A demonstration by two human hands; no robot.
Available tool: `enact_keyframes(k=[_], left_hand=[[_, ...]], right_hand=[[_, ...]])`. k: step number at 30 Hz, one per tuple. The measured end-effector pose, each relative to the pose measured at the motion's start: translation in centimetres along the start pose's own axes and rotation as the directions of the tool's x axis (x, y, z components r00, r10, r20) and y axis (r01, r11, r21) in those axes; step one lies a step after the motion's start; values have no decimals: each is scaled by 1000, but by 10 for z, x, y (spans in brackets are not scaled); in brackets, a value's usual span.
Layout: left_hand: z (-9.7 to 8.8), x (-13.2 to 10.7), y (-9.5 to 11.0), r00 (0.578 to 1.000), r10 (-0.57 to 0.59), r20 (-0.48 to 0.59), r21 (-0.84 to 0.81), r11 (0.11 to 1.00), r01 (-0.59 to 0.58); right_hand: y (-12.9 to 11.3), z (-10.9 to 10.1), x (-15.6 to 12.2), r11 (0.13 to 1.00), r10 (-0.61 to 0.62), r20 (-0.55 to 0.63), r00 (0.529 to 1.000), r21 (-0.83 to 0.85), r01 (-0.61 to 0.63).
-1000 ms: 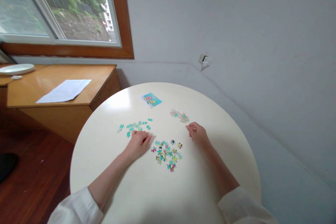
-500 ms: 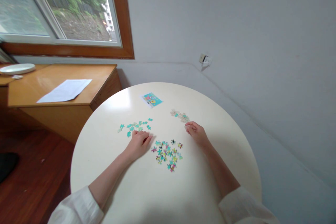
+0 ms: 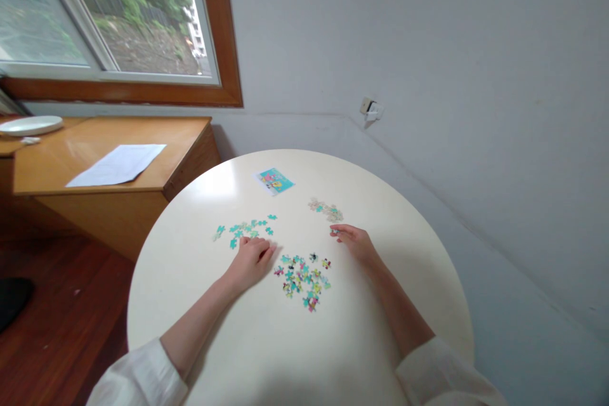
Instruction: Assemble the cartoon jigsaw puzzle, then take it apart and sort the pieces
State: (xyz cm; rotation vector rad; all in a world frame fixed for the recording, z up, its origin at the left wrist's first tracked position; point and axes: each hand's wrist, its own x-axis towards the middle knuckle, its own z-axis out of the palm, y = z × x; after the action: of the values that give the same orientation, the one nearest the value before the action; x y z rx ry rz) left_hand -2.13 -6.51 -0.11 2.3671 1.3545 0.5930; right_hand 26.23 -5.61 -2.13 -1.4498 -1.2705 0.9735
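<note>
A jigsaw puzzle piece (image 3: 335,231) is pinched between the thumb and fingers of my right hand (image 3: 356,242), just in front of a loose group of pale, mostly face-down pieces (image 3: 327,209). My left hand (image 3: 253,255) rests on the table with its fingers loosely curled, and no piece shows in it. Right behind it lie several teal pieces (image 3: 246,227). Between my forearms is a pile of multicoloured pieces (image 3: 303,279), to the right of and nearer than my left hand.
A small picture card (image 3: 276,181) lies toward the far side of the round white table (image 3: 228,355). To the left stands a wooden desk (image 3: 181,133) with a paper sheet (image 3: 118,164) and a white plate (image 3: 31,125). A wall socket (image 3: 372,109) is beyond the table.
My right hand has shifted slightly left and turned, and a puzzle piece now shows in its fingertips. My left hand stays where it was.
</note>
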Motion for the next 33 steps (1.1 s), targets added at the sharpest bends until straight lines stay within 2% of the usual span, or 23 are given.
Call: enact_keyframes(k=[10, 16, 20, 27, 33], left_hand=[[-1, 0, 1, 1000, 4, -8, -12, 1000, -4], [-1, 0, 1, 1000, -1, -15, -33, 999, 0], [-1, 0, 1, 1000, -4, -1, -27, 1000, 4], [-1, 0, 0, 1000, -5, -1, -6, 1000, 5], [0, 0, -1, 1000, -3, 16, 2, 1000, 3]], right_hand=[[-3, 1, -3, 999, 5, -43, 999, 51, -2], [-11, 0, -7, 998, 60, 32, 998, 34, -61], [-15, 0, -10, 994, 96, 70, 993, -49, -93], [-18, 4, -14, 988, 27, 212, 977, -156, 7], [-18, 7, -19, 958, -17, 275, 961, -270, 94]])
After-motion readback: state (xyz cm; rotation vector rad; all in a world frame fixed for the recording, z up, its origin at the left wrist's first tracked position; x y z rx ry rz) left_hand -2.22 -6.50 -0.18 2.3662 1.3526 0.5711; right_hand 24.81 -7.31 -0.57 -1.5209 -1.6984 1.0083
